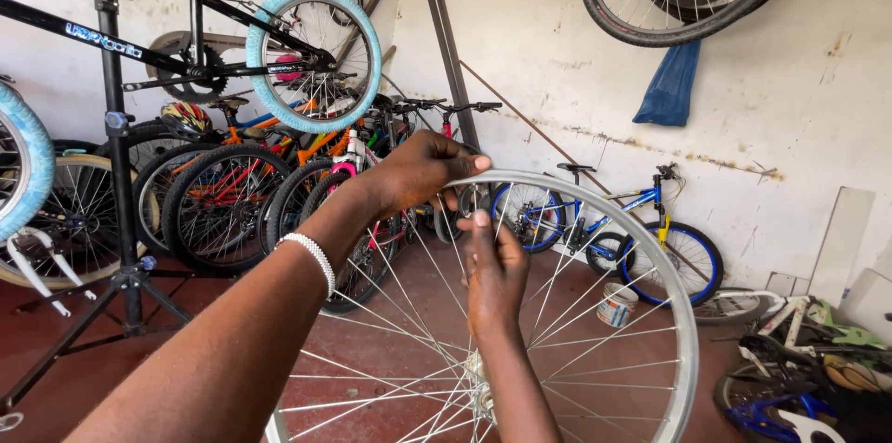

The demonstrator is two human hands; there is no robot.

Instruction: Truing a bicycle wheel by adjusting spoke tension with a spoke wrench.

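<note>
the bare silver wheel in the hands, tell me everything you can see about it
The silver wheel is a bare metal rim with no tyre, laced with thin shiny spokes running to a hub near the bottom edge of the view. It stands upright, close to the camera, its lower part cut off. The left hand grips the rim's top; the right hand reaches between the spokes, fingertips at the rim.

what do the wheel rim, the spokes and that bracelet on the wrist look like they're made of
Wheel rim: bare metal, probably aluminium or steel, going by its satin silver sheen. The left hand grips its top.
Spokes: thin metal wire, bright silver, glinting; the right hand reaches among them.
Bracelet: small white beads, perhaps plastic or pearl-like; too small to tell.
</note>
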